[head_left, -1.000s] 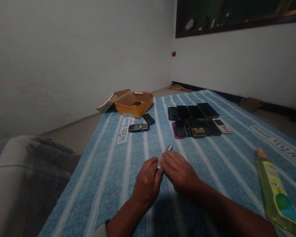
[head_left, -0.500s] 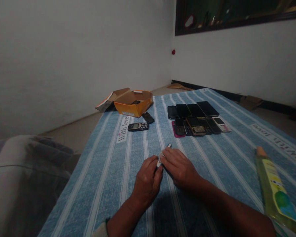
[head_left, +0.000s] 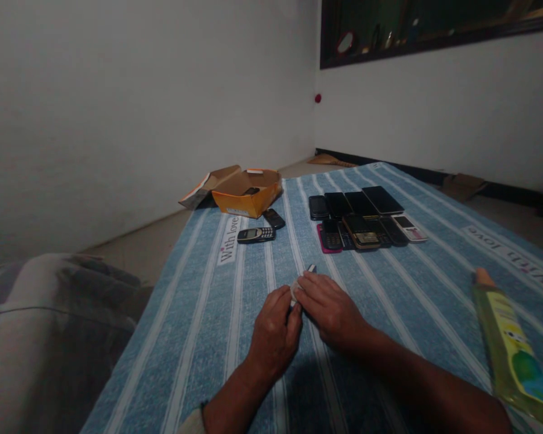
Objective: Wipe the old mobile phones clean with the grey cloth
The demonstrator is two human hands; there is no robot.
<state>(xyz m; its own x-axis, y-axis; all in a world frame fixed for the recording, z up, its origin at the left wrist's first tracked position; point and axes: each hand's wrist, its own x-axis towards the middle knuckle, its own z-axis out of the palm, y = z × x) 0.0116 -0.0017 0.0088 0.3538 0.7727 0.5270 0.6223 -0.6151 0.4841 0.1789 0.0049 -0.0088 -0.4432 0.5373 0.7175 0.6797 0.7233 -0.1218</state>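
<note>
Our left hand (head_left: 275,328) is curled around the near end of a slim device (head_left: 312,268), probably a phone, though our fingers hide most of it, over the blue striped cloth (head_left: 199,343). Our right hand (head_left: 332,310) lies over its upper part, fingertips on a whitish wad (head_left: 294,290). Farther off we see a keypad phone (head_left: 256,235) near an open orange box (head_left: 242,205), two rows of phones (head_left: 368,204) to the right, and a bottle (head_left: 509,349) near our right forearm

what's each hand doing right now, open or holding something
Left hand: closed, holding a small, mostly covered object.
Right hand: laid over the same object; whether it grips can't be told.
</note>
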